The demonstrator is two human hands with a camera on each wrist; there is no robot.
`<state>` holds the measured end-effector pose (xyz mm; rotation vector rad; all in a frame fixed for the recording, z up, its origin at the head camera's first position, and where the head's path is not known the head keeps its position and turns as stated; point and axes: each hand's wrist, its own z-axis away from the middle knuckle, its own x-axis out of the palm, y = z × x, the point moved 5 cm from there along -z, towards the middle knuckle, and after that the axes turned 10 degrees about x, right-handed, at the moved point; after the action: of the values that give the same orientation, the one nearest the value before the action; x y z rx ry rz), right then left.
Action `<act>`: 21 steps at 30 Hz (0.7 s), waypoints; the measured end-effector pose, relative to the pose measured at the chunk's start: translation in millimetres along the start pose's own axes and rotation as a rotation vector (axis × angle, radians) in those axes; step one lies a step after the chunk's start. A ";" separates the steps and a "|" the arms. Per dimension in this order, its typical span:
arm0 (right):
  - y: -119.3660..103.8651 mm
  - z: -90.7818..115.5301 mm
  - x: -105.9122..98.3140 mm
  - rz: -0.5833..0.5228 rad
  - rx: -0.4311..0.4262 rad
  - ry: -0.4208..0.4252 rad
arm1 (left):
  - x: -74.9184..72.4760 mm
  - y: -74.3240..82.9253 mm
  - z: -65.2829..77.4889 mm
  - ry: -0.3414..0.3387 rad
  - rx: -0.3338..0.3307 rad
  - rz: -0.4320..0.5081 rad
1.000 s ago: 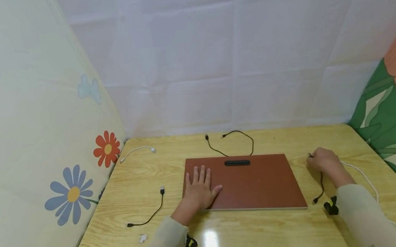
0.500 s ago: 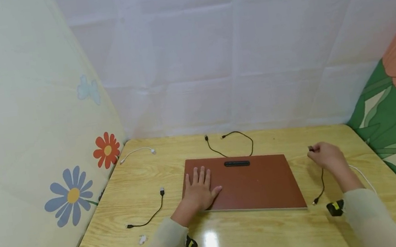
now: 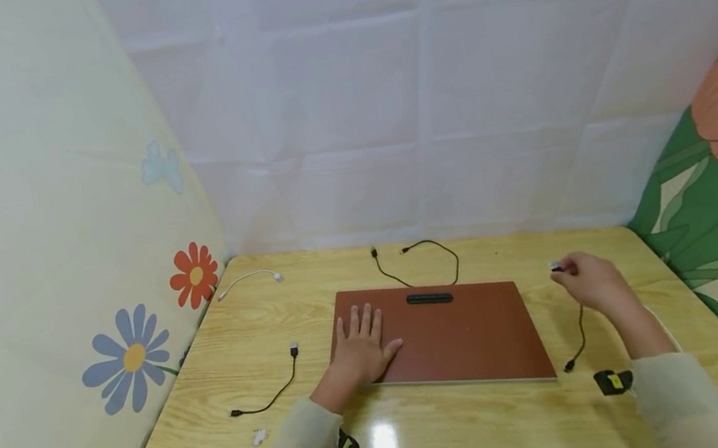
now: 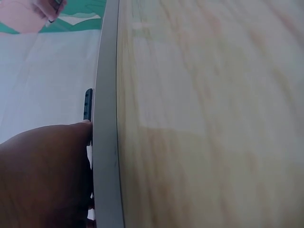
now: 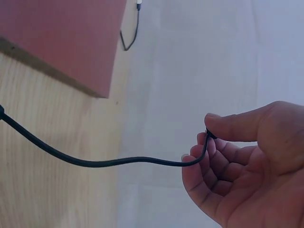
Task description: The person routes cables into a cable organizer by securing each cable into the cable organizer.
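My left hand [image 3: 359, 347] lies flat with spread fingers on the left part of a reddish-brown board [image 3: 474, 337]. A black ribbed strip [image 3: 429, 298] sits near the board's far edge. To the right of the board, my right hand [image 3: 595, 283] pinches one plug of a short black USB cable [image 5: 95, 164] between thumb and fingers. That plug's metal end [image 3: 554, 266] points left. The cable hangs down from the fingers, and its other plug [image 3: 570, 365] is by the board's near right corner. In the left wrist view, the board's pale side edge [image 4: 105, 123] shows beside the hand.
A black cable [image 3: 273, 400] lies left of the board, another [image 3: 456, 260] behind it. A short white cable [image 3: 247, 274] is at the far left. A small white piece [image 3: 259, 436] lies near left. A white cable [image 3: 664, 327] runs partly under the right forearm.
My right hand has lifted and turned the black cable's plug, bringing its metal end into view. The right forearm has shifted slightly right. My left hand stays put on the board.
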<state>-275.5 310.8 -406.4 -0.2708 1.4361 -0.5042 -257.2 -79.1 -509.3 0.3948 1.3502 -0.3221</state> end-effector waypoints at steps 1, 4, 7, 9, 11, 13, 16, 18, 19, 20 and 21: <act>-2.4 2.2 -0.9 -0.006 -0.010 -0.001 | 0.1 0.0 0.0 0.000 -0.001 0.000; -9.8 9.2 -4.5 -0.022 -0.047 0.001 | 0.7 0.0 0.0 0.002 -0.003 -0.005; -17.9 15.2 -8.3 -0.043 -0.071 0.000 | 1.1 -0.1 -0.5 0.003 -0.001 -0.007; -24.0 18.4 -10.4 -0.055 -0.083 0.003 | 0.9 -0.3 -0.3 0.002 0.000 -0.008; -30.5 21.6 -11.9 -0.067 -0.088 0.007 | 0.3 0.0 0.2 0.004 0.001 -0.007; -37.3 25.7 -13.3 -0.076 -0.095 0.010 | -0.6 0.4 0.8 0.003 0.003 -0.009; -46.9 32.1 -15.1 -0.092 -0.105 0.020 | -3.4 1.9 2.7 0.007 0.008 -0.007; -52.7 35.9 -16.5 -0.101 -0.116 0.029 | -5.0 3.0 3.9 0.008 0.010 -0.007; -55.1 37.3 -17.0 -0.107 -0.121 0.034 | -5.9 3.3 4.5 0.010 0.010 -0.006; -57.5 38.6 -17.5 -0.112 -0.125 0.036 | -7.0 3.7 5.3 0.013 0.011 -0.004; -59.6 39.5 -18.1 -0.115 -0.130 0.038 | -7.1 3.8 5.3 0.011 0.009 -0.004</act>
<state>-247.5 263.2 -357.4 -0.4513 1.4989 -0.5124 -252.2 -78.2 -501.2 0.4020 1.3607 -0.3296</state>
